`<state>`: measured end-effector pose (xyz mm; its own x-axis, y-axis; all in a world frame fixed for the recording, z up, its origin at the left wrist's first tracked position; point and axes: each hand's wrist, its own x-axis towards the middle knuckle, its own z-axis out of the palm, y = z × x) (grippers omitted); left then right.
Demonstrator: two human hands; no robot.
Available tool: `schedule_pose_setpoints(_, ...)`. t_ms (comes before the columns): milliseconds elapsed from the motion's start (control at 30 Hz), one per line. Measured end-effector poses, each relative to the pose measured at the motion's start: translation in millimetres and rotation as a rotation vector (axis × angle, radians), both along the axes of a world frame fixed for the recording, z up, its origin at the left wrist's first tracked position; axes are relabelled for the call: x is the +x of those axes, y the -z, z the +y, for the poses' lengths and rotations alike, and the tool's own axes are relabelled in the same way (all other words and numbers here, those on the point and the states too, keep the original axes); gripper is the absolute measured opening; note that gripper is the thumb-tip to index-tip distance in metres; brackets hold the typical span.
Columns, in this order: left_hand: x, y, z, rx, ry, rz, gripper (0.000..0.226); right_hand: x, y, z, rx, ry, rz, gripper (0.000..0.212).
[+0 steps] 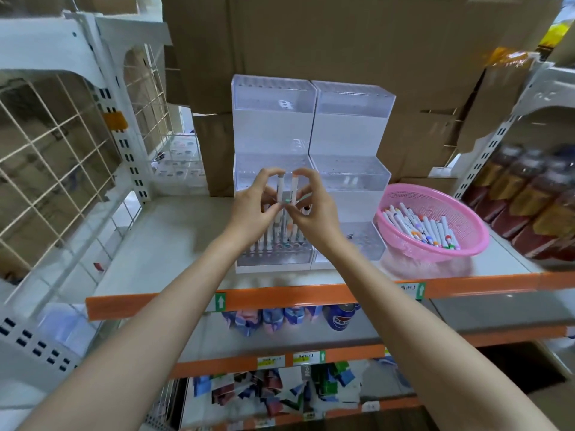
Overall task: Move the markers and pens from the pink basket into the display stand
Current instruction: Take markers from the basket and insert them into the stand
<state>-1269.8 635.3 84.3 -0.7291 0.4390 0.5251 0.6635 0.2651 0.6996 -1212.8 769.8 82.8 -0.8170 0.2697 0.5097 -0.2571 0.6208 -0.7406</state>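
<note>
A: Item one, the hands?

B: Left hand (pixel 252 209): fingers curled, pinching one white marker (pixel 281 186) upright. Right hand (pixel 314 213): fingers curled, pinching a second white marker (pixel 294 188), also upright. The two markers stand side by side, almost touching, and the fingertips of both hands meet near their lower ends. Whether the right hand holds more behind its palm, I cannot tell.

A: Location of both?

B: In front of the middle tier of the display stand (pixel 351 132), above its lowest tier.

A: Stand, description?

B: Clear, stepped, two units side by side, on the shelf (pixel 174 237). The lowest tier of the left unit carries a row of upright markers (pixel 280 241).

A: Basket?

B: Pink basket (pixel 435 255), on the same shelf, just right of the stand. Inside it is a loose heap of white markers with coloured caps (pixel 426 228), lying flat.

A: Surroundings?

B: Cardboard boxes (pixel 342 42) behind the stand, dark bottles (pixel 529 197) at the far right, a wire grid (pixel 62 135) at the left.
</note>
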Motion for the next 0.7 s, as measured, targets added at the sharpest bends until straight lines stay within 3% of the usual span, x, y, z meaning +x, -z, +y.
schedule_pose_setpoints(700,-0.6,3.2,-1.9,-0.143,-0.030,0.083,0.033,0.1,4.1,-5.7,0.037,0.039,-0.005,0.042)
